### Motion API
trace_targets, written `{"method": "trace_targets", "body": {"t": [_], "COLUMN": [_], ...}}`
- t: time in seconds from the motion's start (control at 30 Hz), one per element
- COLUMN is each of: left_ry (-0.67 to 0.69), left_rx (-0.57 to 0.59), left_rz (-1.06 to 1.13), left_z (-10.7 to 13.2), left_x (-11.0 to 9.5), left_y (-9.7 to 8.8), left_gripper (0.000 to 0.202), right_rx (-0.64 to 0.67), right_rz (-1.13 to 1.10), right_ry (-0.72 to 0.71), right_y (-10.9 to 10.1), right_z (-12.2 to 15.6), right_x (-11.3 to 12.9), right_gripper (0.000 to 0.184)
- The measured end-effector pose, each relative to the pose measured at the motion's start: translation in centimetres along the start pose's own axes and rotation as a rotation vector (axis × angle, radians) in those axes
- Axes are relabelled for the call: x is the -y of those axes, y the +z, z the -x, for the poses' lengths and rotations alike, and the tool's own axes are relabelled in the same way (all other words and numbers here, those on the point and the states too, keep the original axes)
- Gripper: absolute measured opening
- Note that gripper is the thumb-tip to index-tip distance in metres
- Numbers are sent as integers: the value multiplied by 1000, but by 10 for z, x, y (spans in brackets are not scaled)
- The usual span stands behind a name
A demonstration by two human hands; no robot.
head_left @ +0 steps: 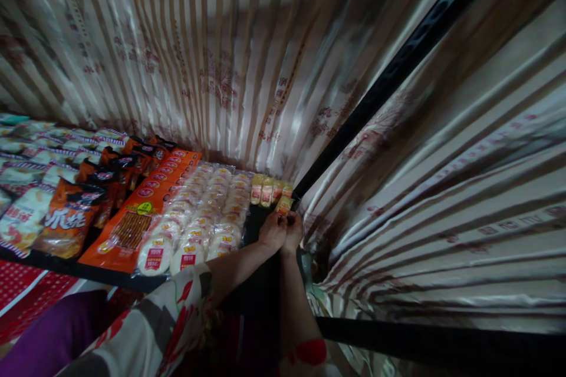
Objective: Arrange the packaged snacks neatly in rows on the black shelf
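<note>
At the right end of a dark shelf (260, 283), my left hand (273, 232) and my right hand (293, 233) are close together with bent, closed fingers. Their fingertips pinch the near end of a small yellow snack packet (283, 205), whose print is too small to read. Just beyond it stands a short row of similar yellow packets (266, 189). Left of my hands lie rows of clear-wrapped round white rice crackers (194, 238) with red labels. My fingertips are partly hidden behind the hands.
A big orange bag of stick snacks (132, 227), orange-and-black snack bags (68, 218) and white snack bags (26, 215) fill the shelf's left. A black perforated post (375, 100) slants up from the shelf's corner. Striped curtain (212, 59) hangs behind and at right.
</note>
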State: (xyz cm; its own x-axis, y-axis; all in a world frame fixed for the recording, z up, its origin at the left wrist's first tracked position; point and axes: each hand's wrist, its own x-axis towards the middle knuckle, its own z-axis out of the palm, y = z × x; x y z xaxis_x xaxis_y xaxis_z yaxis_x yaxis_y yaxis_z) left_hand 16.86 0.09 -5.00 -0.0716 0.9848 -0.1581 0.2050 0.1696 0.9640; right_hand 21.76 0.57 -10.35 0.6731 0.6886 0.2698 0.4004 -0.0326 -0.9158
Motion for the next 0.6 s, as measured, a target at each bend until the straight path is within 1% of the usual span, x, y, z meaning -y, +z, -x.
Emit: {"method": "trace_targets", "body": {"t": [0.07, 0.17, 0.3, 0.37, 0.6], "left_ry": [9, 22, 22, 21, 29], "left_rx": [52, 139, 231, 249, 258], "left_rz": [-35, -98, -176, -196, -201], "left_z": [-3, -9, -14, -16, -21], "left_x": [0, 1, -1, -2, 1], "left_y": [-1, -14, -30, -32, -31], "left_gripper": [22, 19, 27, 31, 41], "right_rx": [6, 16, 7, 5, 31], "right_rz": [5, 7, 13, 17, 32], "right_ry": [-5, -15, -25, -28, -56], "right_y": [2, 5, 10, 12, 17], "right_z": [-3, -8, -14, -16, -23], "right_x": [-2, -3, -5, -6, -9], "right_gripper": [26, 25, 25, 26, 28]}}
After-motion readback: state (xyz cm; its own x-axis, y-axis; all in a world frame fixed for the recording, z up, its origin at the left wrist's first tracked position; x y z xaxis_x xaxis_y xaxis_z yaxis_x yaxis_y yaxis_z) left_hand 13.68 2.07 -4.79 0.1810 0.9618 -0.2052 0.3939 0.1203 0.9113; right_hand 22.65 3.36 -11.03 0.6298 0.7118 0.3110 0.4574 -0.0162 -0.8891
